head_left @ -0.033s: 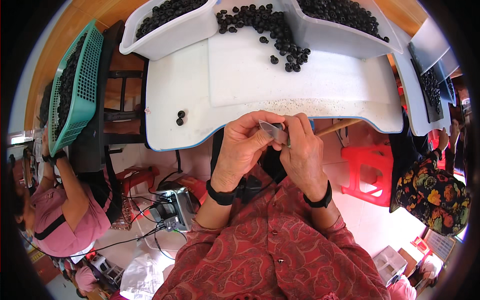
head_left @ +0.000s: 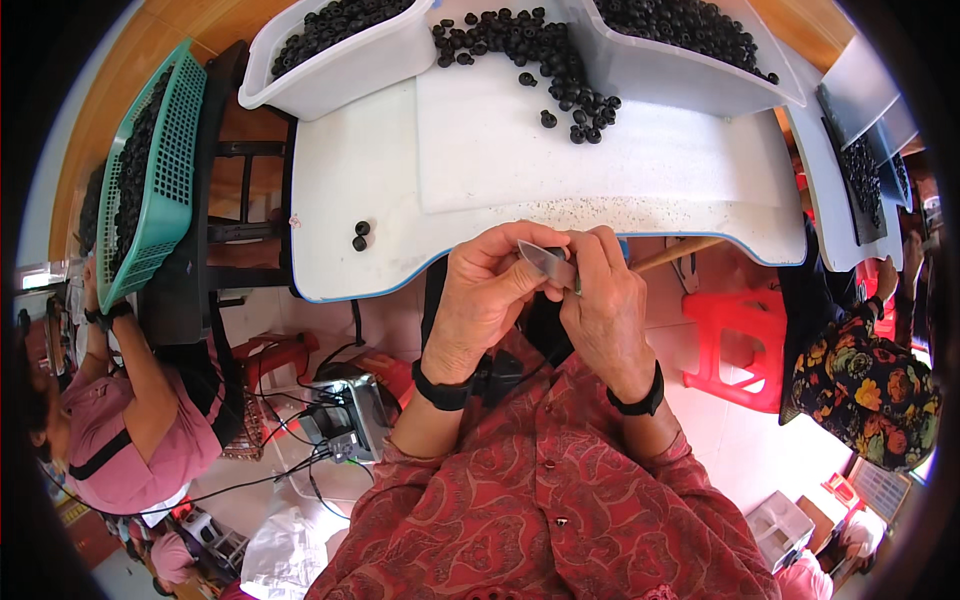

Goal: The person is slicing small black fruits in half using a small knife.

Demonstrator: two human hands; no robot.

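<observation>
Both hands meet just past the near edge of the white surface [head_left: 400, 170], held close over the person's lap. The left hand [head_left: 485, 295] is curled with its thumb and fingers closed on a small grey blade [head_left: 548, 262], and the right hand [head_left: 600, 295] is closed around the same blade from the other side, its fingers folded over the far end; whether a dark piece sits between the fingers cannot be told. The two hands touch each other at the fingertips. Each wrist carries a black band, and the sleeves are red with a pattern. On the surface, near its left near corner, two small black rings [head_left: 358, 235] lie just beside each other, well apart from the hands. Toward the far edge a loose heap of black rings [head_left: 545, 60] spreads from the middle of the surface down toward the right. A white tub [head_left: 400, 60] full of the same rings stands at the far left corner, and a second white tub [head_left: 650, 65], also full, stands at the far right corner. A thin wooden stick [head_left: 680, 254] pokes out from under the near edge just right of the hands. Off the left edge, a green basket [head_left: 165, 150] holds more dark pieces, and a person in a pink top [head_left: 120, 440] sits beside it. A red stool [head_left: 740, 340] stands on the floor to the right.
</observation>
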